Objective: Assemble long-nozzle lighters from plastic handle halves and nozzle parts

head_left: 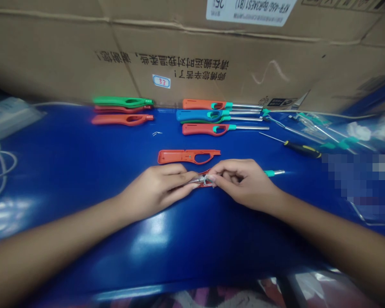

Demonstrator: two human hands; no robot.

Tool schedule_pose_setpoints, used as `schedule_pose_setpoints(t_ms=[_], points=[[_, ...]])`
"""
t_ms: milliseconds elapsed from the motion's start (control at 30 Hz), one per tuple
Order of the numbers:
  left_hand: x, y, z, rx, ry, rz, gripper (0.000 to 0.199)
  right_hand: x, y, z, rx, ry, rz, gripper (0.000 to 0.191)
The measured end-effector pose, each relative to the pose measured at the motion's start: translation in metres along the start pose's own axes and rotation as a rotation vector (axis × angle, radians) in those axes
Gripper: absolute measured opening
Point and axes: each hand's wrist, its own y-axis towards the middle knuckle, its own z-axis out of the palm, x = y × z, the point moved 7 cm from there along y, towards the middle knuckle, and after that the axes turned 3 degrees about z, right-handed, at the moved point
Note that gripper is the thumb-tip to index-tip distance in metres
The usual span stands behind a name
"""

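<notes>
red lighter half [206,173] under l fingers [184,177] pinching shiny pc [195,180], r fingers [223,182] narrow at its end, hold unclear.

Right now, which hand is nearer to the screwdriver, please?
Right. The right hand is just left of the screwdriver and nearer the person; the left hand is much farther left, beyond the right hand.

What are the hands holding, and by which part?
The left hand pinches a small silvery part by its left end. The right hand is at its other end; what it grips, if anything, is too small to tell.
</notes>
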Motion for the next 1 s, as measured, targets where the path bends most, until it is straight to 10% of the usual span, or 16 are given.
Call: schedule_pose_setpoints(t_ms=[1000], points=[[-0.001, 0.001, -0.001, -0.003, 0.012, -0.010, 0.027, -0.007, 0.001, 0.001, 0.063, 0.094, 0.136, 0.020]])
